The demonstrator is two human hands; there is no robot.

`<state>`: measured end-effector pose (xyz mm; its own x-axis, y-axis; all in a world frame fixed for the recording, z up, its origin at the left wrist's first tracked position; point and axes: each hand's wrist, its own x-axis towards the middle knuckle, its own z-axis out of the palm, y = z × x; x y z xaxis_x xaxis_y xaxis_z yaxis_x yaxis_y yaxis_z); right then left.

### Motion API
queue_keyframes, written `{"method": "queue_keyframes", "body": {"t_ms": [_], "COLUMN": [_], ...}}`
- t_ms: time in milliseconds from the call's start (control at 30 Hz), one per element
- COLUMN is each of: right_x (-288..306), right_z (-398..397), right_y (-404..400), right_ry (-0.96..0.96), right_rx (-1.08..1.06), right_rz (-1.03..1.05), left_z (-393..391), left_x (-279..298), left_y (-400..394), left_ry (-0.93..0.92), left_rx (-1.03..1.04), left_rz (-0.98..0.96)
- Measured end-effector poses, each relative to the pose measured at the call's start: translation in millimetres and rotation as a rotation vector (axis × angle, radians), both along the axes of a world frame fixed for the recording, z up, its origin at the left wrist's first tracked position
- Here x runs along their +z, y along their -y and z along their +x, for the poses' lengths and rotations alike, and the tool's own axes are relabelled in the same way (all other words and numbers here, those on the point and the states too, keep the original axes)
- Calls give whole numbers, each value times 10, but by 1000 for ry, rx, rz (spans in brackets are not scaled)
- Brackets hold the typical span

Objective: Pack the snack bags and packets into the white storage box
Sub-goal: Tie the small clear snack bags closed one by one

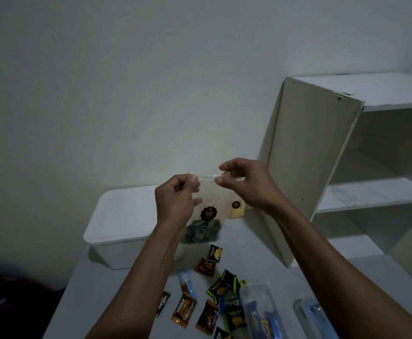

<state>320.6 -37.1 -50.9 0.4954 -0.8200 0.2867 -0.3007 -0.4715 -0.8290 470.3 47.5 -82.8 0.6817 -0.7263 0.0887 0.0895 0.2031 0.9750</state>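
— Where's the box (117,216) from your grip?

— Down and left of it, lid on as far as I can tell. My left hand (175,199) is nearer.

— And the bag (205,216)?

— It hangs upright between my hands, above the table, dark biscuits at the bottom. Left fingers pinch the top strip's left end; right hand (246,184) pinches its right end. Loose packets (210,297) lie nearer me.

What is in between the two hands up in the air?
The head view shows the top strip of a clear snack bag stretched between the left hand and the right hand. Both pinch it; dark round snacks sit at its bottom.
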Motion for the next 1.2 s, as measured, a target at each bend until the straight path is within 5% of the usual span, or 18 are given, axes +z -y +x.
{"method": "queue_keyframes", "body": {"t_ms": [233, 967, 1200], "right_x": [236, 243, 198], "right_z": [211, 210, 218], "right_y": [-22, 81, 126], "right_ry": [-301, -314, -337], "right_rx": [141, 152, 203], "right_rz": [-223, -161, -109], "left_z": [-5, 74, 113], "left_x": [51, 30, -17], "left_y": [-50, -50, -7], "left_ry": [55, 0, 122], "left_rx": [-60, -83, -100], "left_rz": [-17, 1, 46]}}
